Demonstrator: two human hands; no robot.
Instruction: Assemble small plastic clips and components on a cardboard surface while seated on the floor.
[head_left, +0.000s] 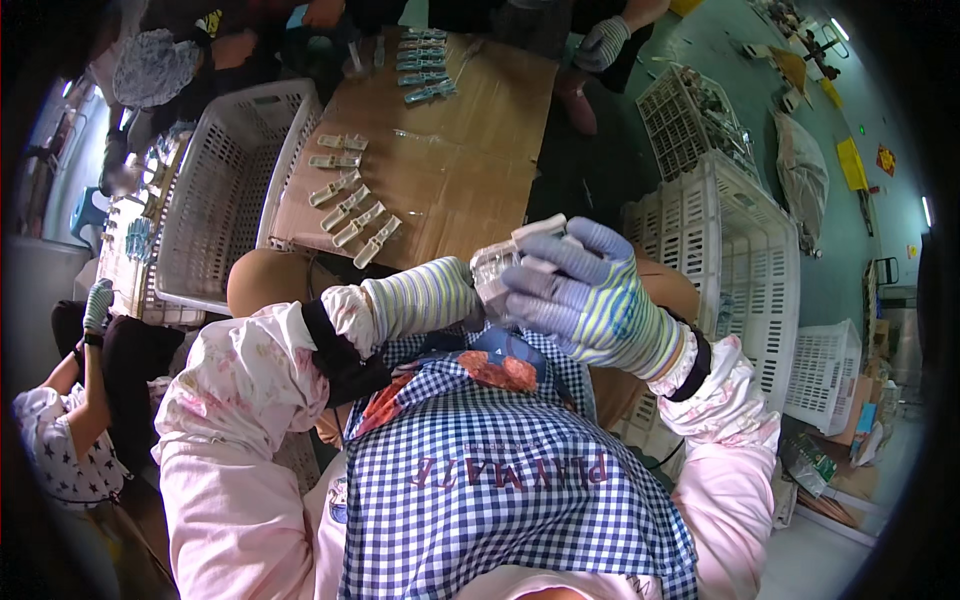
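Note:
Both my hands wear striped knit gloves and meet above my lap, just past the near edge of a cardboard-topped table (470,170). My left hand (425,297) is closed around a clear, greyish plastic piece (490,264); its exact kind is hard to make out. My right hand (598,295) bends its fingers over a pale cream plastic piece (540,228), which looks like a clip, against the clear one. Gloved fingers hide part of both. On the cardboard lie several cream plastic clips (352,208) in a slanting row, with several blue clips (430,91) at the far end.
A white plastic crate (225,185) stands left of the table. More white crates (740,230) are stacked at the right, one filled with parts. Other people sit around; a co-worker's gloved hand (603,44) shows at the far side, another (98,305) at the left.

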